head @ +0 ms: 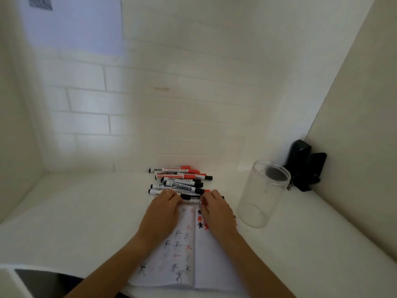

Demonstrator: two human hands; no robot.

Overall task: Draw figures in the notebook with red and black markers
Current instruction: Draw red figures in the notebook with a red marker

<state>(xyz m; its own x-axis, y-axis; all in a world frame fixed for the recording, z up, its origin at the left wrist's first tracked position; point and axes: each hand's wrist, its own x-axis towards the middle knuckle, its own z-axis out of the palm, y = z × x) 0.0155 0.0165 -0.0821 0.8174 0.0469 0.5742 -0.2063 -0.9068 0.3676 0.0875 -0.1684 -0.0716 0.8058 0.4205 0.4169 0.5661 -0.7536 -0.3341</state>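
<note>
An open notebook (206,261) lies on the white table, with faint black and red star figures on its left page and bold ones at the top of its right page. Both hands sit at the notebook's top edge. My left hand (163,211) and my right hand (219,211) each curl their fingertips on one end of a white marker (190,198) that lies crosswise between them. It has a black part near my left hand. A bit of red shows at my right fingertips. Just behind them is a pile of red and black markers (180,179).
A clear plastic jar (264,194) stands to the right of the notebook. Behind it, in the corner, sits a black clip-like object (305,168). White walls close in the table at the back and right. The table's front edge and a dark gap are at lower left.
</note>
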